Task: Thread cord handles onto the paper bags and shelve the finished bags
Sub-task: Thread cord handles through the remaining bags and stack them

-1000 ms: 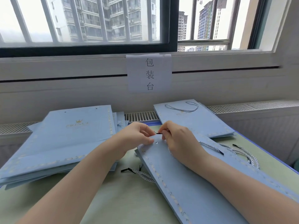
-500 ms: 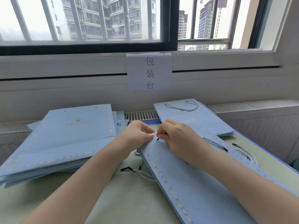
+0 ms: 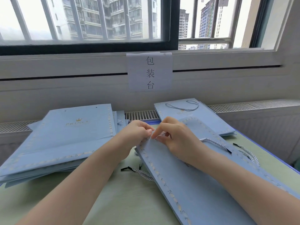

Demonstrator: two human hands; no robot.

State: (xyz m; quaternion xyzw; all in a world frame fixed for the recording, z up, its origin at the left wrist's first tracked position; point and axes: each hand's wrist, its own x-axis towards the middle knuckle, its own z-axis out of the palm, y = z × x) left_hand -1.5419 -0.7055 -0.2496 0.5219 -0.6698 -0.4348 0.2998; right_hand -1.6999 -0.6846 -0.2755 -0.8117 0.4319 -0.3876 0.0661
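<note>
A: Where is the work bag?

B: The light-blue paper bag (image 3: pixel 186 184) lies flat on the green tabletop (image 3: pixel 113 200), running from the centre toward the lower right. Both hands meet at its top edge.

A: State of each hand?

B: The left hand (image 3: pixel 138 132) has its fingers curled and pinches the bag's top edge. The right hand (image 3: pixel 175 137) pinches a twisted white cord (image 3: pixel 159 135) between thumb and forefinger, with the cord's dark tip at the bag edge.

A: Other cords?

B: 1 cord (image 3: pixel 215 143) lies across the bag beside the right wrist. A loose cord (image 3: pixel 248 153) rests on the tabletop at the right. Another cord end (image 3: pixel 139 172) protrudes from under the bag's left edge.

A: Remaining bags?

B: A stack of bags without handles (image 3: pixel 65 135) sits on the left. 1 bag fitted with a cord handle (image 3: pixel 194 117) lies behind the hands, at the right. A paper sign (image 3: pixel 150 72) hangs on the wall under the window (image 3: pixel 81 21).
</note>
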